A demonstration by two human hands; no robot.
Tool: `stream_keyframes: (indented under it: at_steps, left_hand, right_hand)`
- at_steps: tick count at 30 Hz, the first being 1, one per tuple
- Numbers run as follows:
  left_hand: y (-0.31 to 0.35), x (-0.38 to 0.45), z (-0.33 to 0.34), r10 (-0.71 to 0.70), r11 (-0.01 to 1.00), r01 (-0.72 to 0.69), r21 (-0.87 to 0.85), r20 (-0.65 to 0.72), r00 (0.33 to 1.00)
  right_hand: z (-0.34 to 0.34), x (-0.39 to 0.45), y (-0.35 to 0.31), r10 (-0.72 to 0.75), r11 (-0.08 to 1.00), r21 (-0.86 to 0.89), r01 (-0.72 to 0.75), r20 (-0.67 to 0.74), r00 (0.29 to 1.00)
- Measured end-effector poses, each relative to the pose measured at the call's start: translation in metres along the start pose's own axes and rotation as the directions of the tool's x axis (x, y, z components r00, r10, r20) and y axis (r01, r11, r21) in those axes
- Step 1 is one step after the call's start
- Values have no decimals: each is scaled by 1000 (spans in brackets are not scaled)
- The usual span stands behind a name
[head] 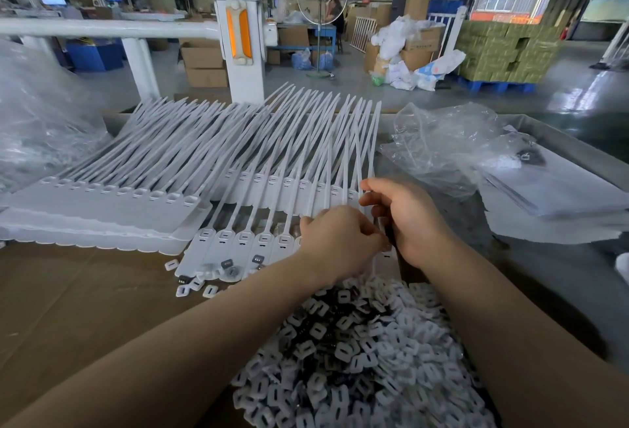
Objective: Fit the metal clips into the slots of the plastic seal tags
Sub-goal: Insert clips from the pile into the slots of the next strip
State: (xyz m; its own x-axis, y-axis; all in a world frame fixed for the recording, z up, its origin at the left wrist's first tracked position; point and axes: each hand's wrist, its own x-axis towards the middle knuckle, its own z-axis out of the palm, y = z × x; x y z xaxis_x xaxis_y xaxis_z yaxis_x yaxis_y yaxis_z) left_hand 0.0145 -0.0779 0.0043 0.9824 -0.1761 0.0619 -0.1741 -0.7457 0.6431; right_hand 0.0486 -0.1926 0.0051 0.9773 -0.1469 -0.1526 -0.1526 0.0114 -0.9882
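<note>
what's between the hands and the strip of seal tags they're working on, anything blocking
Nothing visible. Both the left hand and the right hand are already at the right end of the nearest strip of seal tags, fingers curled there. The pile of clips lies nearer the person, under the forearms, not in between.

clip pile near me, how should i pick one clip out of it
Take a clip lying loose on top of the pile, pinching its two flat outer edges with thumb and forefinger, coming straight down from above. The clips are small flat squares heaped at all angles, so a top one likely lifts free without dragging others.
</note>
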Motion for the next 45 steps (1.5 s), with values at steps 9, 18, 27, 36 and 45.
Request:
stream_keyframes:
  at_steps: [9,18,27,36,45]
  left_hand:
    - [2,-2,-2,10,999,-10,52,8,1000]
    - [5,-9,-5,145,979,-143,144,-8,989]
    - [4,-9,-11,397,827,-379,415,47,917]
    - [-5,-11,-21,638,592,-618,517,168,752]
    - [-14,-4,-27,332,942,-335,-3,157,930]
  right_hand:
    - [0,0,1,-5,1000,18,5,5,1000]
    - [0,0,0,13,999,49,-15,30,999]
    - [-1,2,2,0,996,94,-5,49,999]
    - [-1,3,1,-1,998,60,-1,39,999]
    - [-3,3,0,-17,1000,-10,18,31,999]
